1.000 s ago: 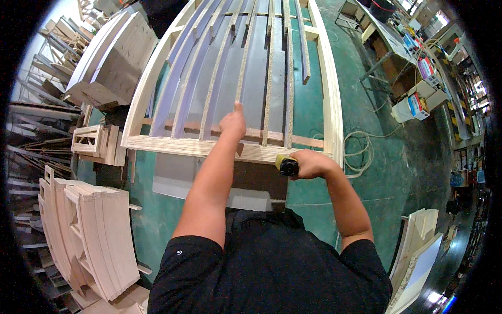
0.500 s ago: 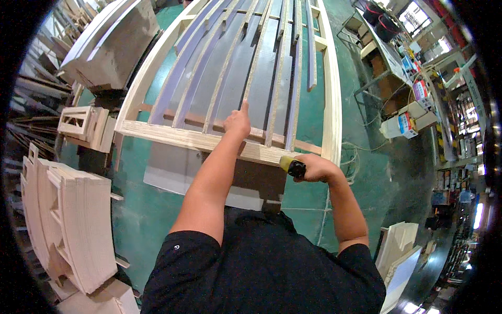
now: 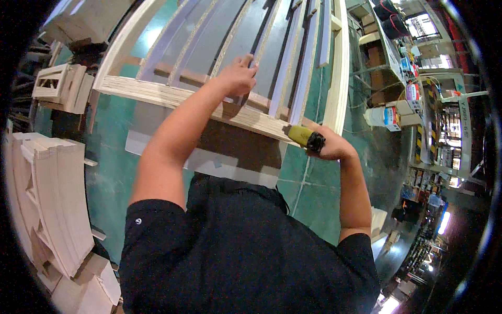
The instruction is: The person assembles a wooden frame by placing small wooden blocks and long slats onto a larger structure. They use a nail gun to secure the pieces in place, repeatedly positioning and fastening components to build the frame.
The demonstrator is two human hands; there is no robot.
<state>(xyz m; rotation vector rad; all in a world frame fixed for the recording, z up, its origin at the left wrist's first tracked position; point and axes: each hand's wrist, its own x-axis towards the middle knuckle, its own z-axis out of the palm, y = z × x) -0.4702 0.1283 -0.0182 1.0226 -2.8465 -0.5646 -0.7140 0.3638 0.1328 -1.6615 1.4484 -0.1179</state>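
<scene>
A large pale wooden frame (image 3: 151, 93) lies before me, with several long slats, lilac on the side and speckled chipboard on the edge, running away from its near rail. My left hand (image 3: 239, 78) reaches over the near rail, its fingers closed around one middle slat (image 3: 266, 32). That slat's near end is partly hidden by the hand. In my right hand (image 3: 334, 145) is a yellow-green and black nail gun (image 3: 302, 136), its nose at the outer side of the near rail, right of the left hand. Whether the nose touches the wood I cannot tell.
Curved pale wooden panels (image 3: 63, 204) are stacked at the left, with small wooden frames (image 3: 60, 86) behind them. A workbench (image 3: 384, 57) stands at the right, near a white bucket (image 3: 374, 119) and a cardboard box (image 3: 410, 112). A grey-brown board (image 3: 246, 149) lies below the near rail.
My view has swung, so the frame sits higher in the picture. The left hand's extended finger has curled around the slat. The nail gun has turned, its nose now pointing left at the rail.
</scene>
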